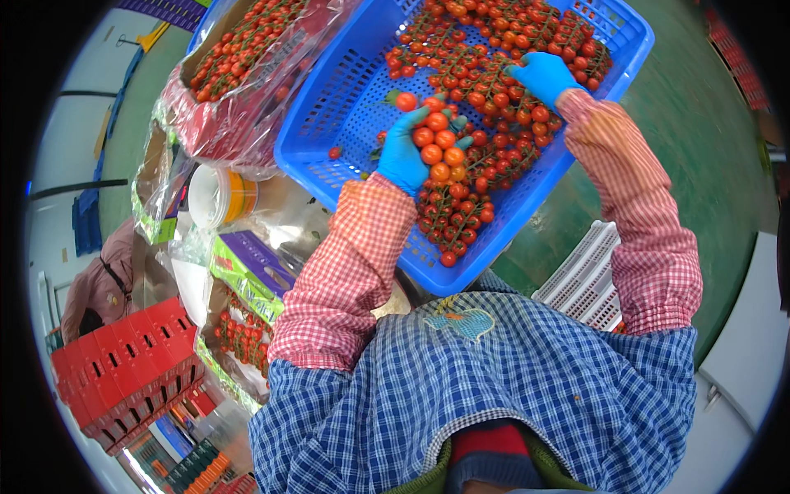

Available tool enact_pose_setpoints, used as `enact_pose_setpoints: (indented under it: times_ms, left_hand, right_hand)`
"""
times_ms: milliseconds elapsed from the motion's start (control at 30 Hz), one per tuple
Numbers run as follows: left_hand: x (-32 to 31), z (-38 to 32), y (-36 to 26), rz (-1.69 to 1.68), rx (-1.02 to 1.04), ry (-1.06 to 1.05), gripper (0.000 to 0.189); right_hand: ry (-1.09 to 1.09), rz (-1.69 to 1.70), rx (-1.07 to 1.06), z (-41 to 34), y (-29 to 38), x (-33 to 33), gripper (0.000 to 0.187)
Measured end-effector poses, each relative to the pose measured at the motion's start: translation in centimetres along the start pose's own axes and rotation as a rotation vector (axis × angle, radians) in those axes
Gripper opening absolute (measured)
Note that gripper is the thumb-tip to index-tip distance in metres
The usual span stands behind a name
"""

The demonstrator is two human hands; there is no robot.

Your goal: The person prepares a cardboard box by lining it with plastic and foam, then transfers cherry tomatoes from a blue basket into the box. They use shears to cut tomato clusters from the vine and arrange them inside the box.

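A blue plastic crate point(361, 80) with perforated walls holds many vine clusters of cherry tomatoes point(469, 77), thickest on its far and right sides. My left hand point(404, 151), in a blue glove, grips a truss of cherry tomatoes point(438, 139) above the crate; its fruit runs from red to orange. Farther right, my gloved right hand point(544, 77) reaches down onto the clusters with bent fingers. Its fingertips touch the fruit or stems there, but whether they grip anything is hidden. A loose tomato point(334, 152) rests on the crate floor at left.
Left of the crate stands a plastic-lined carton point(216, 123) of tomatoes. Nearer me are a white bucket point(210, 196) and an open green-and-purple carton point(247, 272) holding tomatoes. Red cartons point(129, 364) are stacked by another person point(108, 278). A white crate point(580, 272) lies low at right.
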State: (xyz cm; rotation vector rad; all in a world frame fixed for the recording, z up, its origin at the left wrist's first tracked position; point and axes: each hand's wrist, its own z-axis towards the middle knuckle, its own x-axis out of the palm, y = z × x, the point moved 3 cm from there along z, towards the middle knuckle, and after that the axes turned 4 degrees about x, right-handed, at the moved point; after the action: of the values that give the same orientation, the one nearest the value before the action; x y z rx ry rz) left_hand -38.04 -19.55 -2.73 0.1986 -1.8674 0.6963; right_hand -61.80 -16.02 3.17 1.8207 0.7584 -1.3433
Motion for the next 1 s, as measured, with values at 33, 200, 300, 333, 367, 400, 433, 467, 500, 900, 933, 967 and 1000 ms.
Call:
enact_pose_setpoints:
  times_ms: [33,200,300,333,367,400,433,467,500,900,933,967,1000]
  left_hand:
    - [0.1,-1.6,-1.1,-0.072,0.065,0.012,0.037]
    - [-0.9,-10.7,-3.4,-0.338,0.08,0.196,0.042]
    - [-2.8,-17.4,-2.7,-0.353,0.13,0.099,0.047]
    - [-3.6,-20.1,-2.6,-0.309,0.176,0.063,0.05]
    - [-4.5,-22.5,-2.6,-0.256,0.203,0.036,0.053]
    - [-5.4,-25.1,-3.2,-0.232,0.274,0.035,0.055]
    - [-6.5,-28.0,-4.0,-0.172,0.298,0.032,0.057]
    - [-7.1,-29.7,-4.8,-0.142,0.372,0.055,0.059]
    - [-8.1,-32.4,-5.9,-0.093,0.425,0.094,0.06]
    - [-22.3,-64.3,-21.5,0.393,0.987,-0.556,0.038]
    - [-21.7,-63.6,-21.5,0.27,0.834,-0.023,0.038]
    - [-22.4,-63.4,-21.6,0.396,0.903,-0.248,0.04]
    - [-23.1,-63.1,-21.8,0.52,0.966,-0.478,0.042]
  right_hand:
    - [0.006,-0.146,0.011,0.8,0.8,0.9,0.041]
    - [-0.006,-0.474,-0.127,1.0,5.4,9.2,0.024]
    - [-0.37,-0.255,0.272,2.6,5.3,13.8,0.036]
    - [-0.391,-0.299,0.277,3.9,4.6,14.4,0.046]
    - [-0.405,-0.277,0.342,5.4,3.6,15.3,0.051]
    - [-0.191,-0.422,0.207,7.5,2.8,15.6,0.053]
    - [-0.081,-0.372,0.193,8.2,1.1,16.2,0.053]
    - [-0.074,-0.303,0.197,10.2,0.1,16.4,0.054]
    - [-0.075,-0.248,0.211,10.9,-1.0,16.3,0.054]
    - [-0.057,-0.163,0.274,10.8,-2.8,16.8,0.059]
    - [-0.065,-0.16,0.274,10.6,-2.4,16.8,0.059]
    - [-0.073,-0.16,0.271,10.1,-2.1,16.9,0.06]
    - [-0.078,-0.165,0.263,9.6,-1.8,17.1,0.061]
